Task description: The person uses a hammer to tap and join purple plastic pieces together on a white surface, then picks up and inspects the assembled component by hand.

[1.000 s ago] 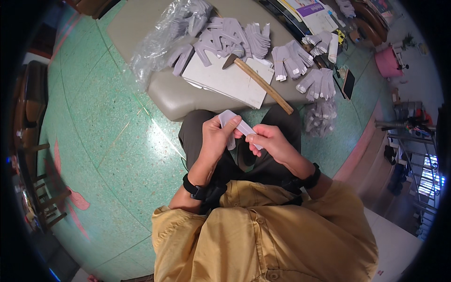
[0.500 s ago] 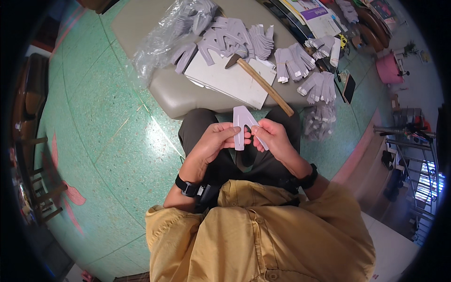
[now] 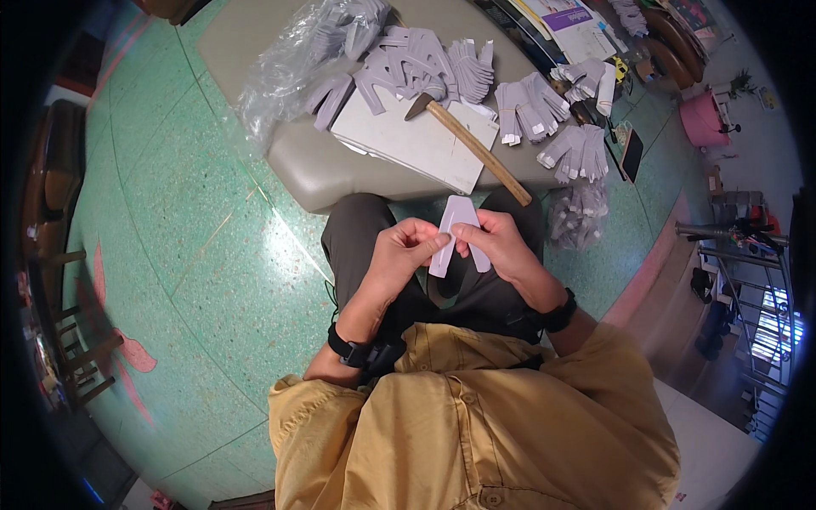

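Observation:
Over my lap I hold a pale lilac, flat V-shaped piece (image 3: 461, 211), its joined end pointing away from me and its two legs toward me. My left hand (image 3: 399, 257) pinches the left leg between thumb and fingertips. With the thumb on top, my right hand (image 3: 508, 248) grips the right side near the joint. Beyond my knees, a wooden-handled hammer (image 3: 478, 151) lies across a white board (image 3: 395, 155). Behind the board is a heap of similar lilac pieces (image 3: 408, 64). What the piece is made of, I cannot tell.
The board rests on a grey padded bench (image 3: 310, 174). A clear plastic bag (image 3: 285, 81) with more pieces lies at its far left. Banded bundles (image 3: 531, 106) sit at the right, near a phone (image 3: 631, 156). A pink bucket (image 3: 704, 123) stands farther right.
The V-shaped piece has shifted slightly right and turned a little clockwise. My left hand has moved right along with it, and my right thumb now lies nearer the joint.

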### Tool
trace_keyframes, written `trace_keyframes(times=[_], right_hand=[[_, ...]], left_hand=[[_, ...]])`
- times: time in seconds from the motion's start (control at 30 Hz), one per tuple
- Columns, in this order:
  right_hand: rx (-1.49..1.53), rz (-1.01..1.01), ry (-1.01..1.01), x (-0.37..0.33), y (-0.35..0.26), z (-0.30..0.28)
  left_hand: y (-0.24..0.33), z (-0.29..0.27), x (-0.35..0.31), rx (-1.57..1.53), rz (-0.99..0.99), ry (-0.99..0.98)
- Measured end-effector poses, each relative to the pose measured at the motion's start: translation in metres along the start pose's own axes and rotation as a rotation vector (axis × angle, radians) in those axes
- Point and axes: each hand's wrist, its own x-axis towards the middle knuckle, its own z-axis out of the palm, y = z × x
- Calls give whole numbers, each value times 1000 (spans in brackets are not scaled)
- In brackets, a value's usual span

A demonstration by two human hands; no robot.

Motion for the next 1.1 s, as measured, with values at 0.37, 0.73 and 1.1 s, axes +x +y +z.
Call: trace_keyframes(times=[0.37, 0.73, 1.1], right_hand=[[76, -2, 77, -2, 0, 8], [-105, -85, 131, -5, 5, 12], [-456, -127, 226, -4, 6, 9]], left_hand=[[4, 22, -8, 659, 597, 338], [2, 32, -6, 1119, 863, 380], [-3, 19, -4, 735, 652, 128]])
